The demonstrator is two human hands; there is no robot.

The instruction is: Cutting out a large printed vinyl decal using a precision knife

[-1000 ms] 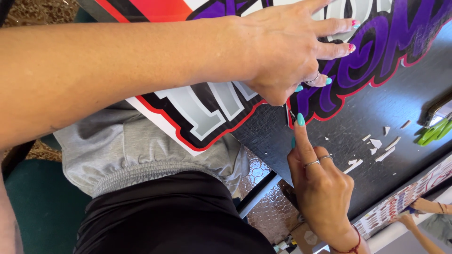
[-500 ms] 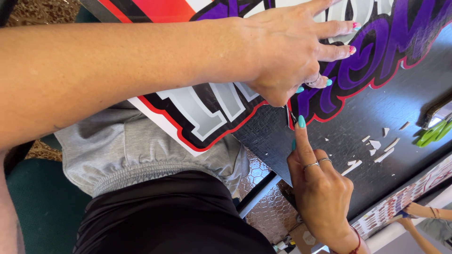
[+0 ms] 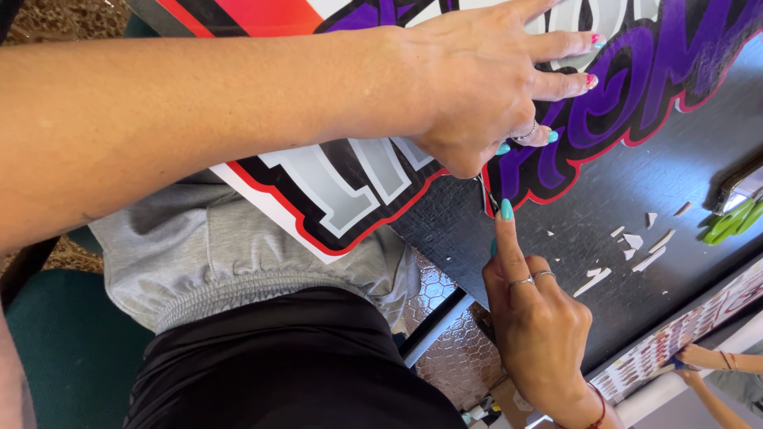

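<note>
- big black table [image 3: 636, 191] fills the right side of the frame, running corner to corner
- printed graphic sheet [image 3: 334, 183] with purple, grey and red-edged lettering lies across the top middle, hanging off the table's edge
- left hand [image 3: 485, 87] lies flat on the sheet, fingers spread, gripping nothing
- right hand [image 3: 540, 318], lower right, pinches a thin blade [image 3: 486, 191] at the sheet's red edge
- white paper scraps [image 3: 632, 246] scattered on the table, right side

One head-worn camera looks steeply down from close above at the black table [image 3: 636, 191] edge and lap; no second view shares the scene.
</note>
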